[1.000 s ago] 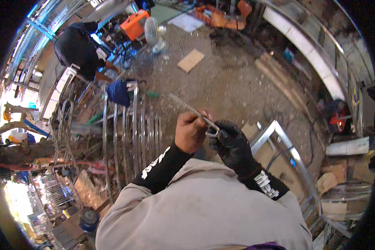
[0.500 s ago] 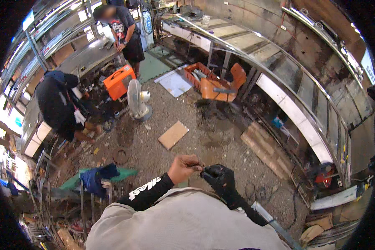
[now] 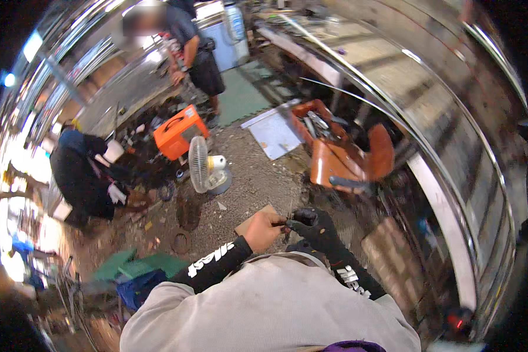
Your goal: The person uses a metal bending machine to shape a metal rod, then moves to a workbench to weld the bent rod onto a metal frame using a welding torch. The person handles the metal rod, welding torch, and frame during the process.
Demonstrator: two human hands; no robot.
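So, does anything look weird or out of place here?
Two things. The right hand wears a black glove, but the left hand is bare, so they don't match. And the orange chair sits very low, with no legs I can see.

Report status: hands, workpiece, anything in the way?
Bare left hand pinches small piece, too blurred to identify. Gloved right hand close by left fingertips. Fan ahead-left, orange chair ahead-right, both apart from hands.

Left-side glare; smeared, bowed edges
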